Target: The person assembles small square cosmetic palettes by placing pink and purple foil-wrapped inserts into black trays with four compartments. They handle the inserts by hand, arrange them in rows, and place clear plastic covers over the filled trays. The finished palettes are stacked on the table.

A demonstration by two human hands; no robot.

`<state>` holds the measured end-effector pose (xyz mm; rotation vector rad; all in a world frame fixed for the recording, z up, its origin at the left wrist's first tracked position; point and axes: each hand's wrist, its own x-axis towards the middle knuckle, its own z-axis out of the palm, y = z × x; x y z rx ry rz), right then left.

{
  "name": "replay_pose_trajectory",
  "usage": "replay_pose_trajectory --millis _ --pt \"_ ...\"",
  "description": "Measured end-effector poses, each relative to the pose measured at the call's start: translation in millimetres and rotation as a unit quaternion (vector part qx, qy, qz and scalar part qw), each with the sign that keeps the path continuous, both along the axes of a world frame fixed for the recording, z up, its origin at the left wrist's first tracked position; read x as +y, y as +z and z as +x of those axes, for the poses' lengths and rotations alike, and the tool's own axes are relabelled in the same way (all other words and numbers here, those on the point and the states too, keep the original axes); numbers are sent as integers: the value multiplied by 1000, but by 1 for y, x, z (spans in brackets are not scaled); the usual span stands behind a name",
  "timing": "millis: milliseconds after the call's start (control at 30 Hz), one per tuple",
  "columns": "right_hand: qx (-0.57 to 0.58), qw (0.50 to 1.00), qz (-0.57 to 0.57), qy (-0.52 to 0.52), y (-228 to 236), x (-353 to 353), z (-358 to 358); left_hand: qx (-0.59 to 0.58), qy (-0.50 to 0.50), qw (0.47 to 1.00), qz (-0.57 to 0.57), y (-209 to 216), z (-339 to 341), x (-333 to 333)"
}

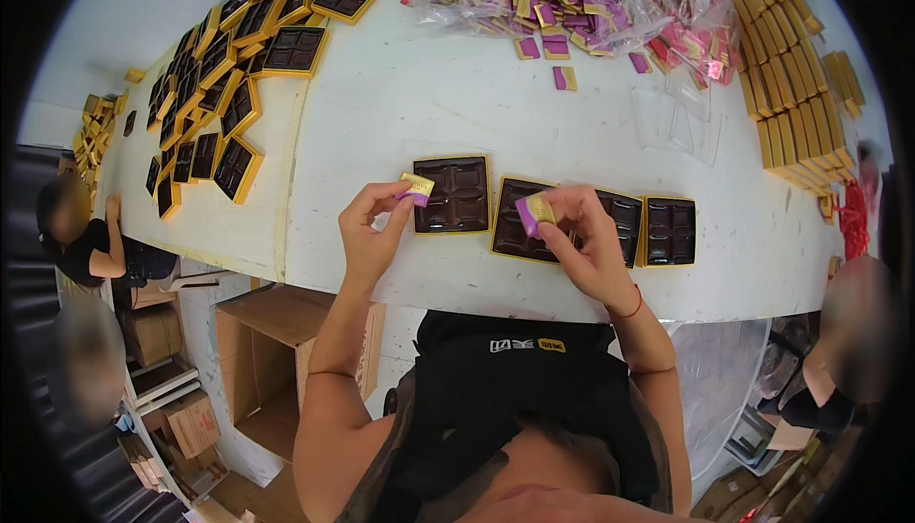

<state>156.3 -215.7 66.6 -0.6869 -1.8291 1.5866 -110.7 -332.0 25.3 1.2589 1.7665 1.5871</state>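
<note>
Between thumb and fingertips, my left hand [374, 227] pinches a small gold-and-purple wrapped candy [416, 183] at the left edge of a gold-rimmed box [451, 216] with a dark brown compartment tray. My right hand [589, 246] is closed on a second gold-and-purple wrapped candy [534, 215], held above another such box [515, 233]. That hand hides part of the tray below and of the box [626, 223] beside it. At the right end of the row lies one more box [671, 232]. The compartments I can see hold no candies.
Loose wrapped candies [577, 22] spill from clear plastic bags at the back. Many tray boxes [214, 75] are heaped at the left. Stacked gold boxes [791, 84] stand at the right, near clear plastic pieces [677, 123]. Other people sit at both sides; a cardboard box [262, 361] stands below the table.
</note>
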Motion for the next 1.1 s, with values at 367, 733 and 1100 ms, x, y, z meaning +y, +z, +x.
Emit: replay_pose_trajectory --millis 367,733,1100 --pt "-34 993 -77 82 -9 11 -46 -101 -20 995 6 -6 -6 16" --pt "-104 965 208 123 -17 19 -79 93 -63 989 -93 -7 -24 36" --pt "-149 869 464 88 -37 16 -73 366 25 930 10 -17 -3 30"
